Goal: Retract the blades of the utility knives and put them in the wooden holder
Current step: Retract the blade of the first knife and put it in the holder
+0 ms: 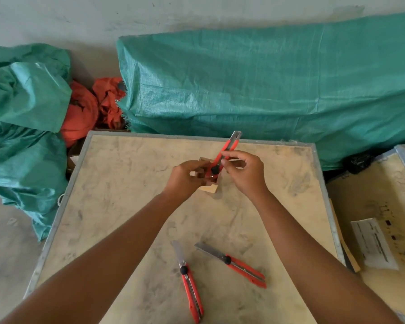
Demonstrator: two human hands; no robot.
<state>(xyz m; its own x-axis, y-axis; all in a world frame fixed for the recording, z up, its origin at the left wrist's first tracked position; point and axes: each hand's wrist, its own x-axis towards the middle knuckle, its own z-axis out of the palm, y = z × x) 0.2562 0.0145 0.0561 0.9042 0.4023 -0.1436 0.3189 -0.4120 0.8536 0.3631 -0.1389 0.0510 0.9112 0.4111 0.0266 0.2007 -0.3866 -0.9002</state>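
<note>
On the dusty table (126, 206), the right hand (246, 174) pinched a red knife (225, 153); the left hand (185, 178) apparently gripped the wooden holder (209, 189).

Two open-bladed knives (191, 281) (232, 263) lie on the near surface (117, 206) between the forearms; its left and right stretches lie bare.
</note>
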